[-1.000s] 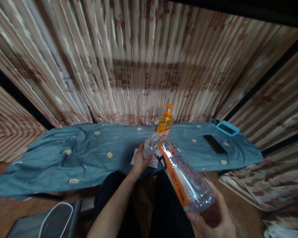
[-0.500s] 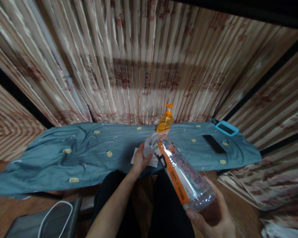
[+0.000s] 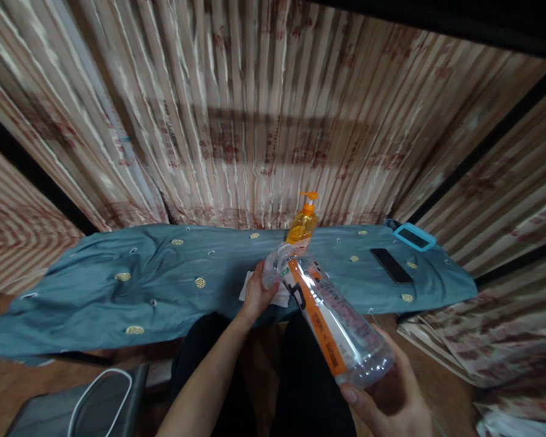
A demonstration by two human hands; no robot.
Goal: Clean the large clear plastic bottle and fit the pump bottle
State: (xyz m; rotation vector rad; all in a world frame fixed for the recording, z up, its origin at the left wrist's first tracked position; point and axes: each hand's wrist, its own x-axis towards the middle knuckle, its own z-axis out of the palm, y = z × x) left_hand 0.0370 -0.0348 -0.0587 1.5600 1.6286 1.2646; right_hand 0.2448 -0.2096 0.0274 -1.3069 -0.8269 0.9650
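Observation:
A clear plastic bottle (image 3: 341, 321) with an orange and silver label lies slanted across my lap side, its narrow end pointing up and left. My right hand (image 3: 394, 394) is closed round its base. Against the bottle's narrow end is a clear, rounded, cup-like plastic thing (image 3: 271, 270), with my left hand (image 3: 257, 295) wrapped round it. Whether it is a separate cup or the bottle's top, I cannot tell. Beneath my left hand a white tissue or cloth (image 3: 281, 298) lies on the table. Just behind stands a pump bottle (image 3: 303, 226) of amber liquid with an orange pump.
A blue cloth (image 3: 164, 303) with yellow prints covers the narrow table. On its right lie a black phone (image 3: 391, 266) and a light-blue framed device (image 3: 414, 237). Patterned curtains (image 3: 255, 121) hang behind. At lower left, a white cable (image 3: 102, 388) rests on a dark seat (image 3: 104, 413).
Almost nothing differs. Both hands and the bottle keep the same place and tilt; the view has shifted very slightly.

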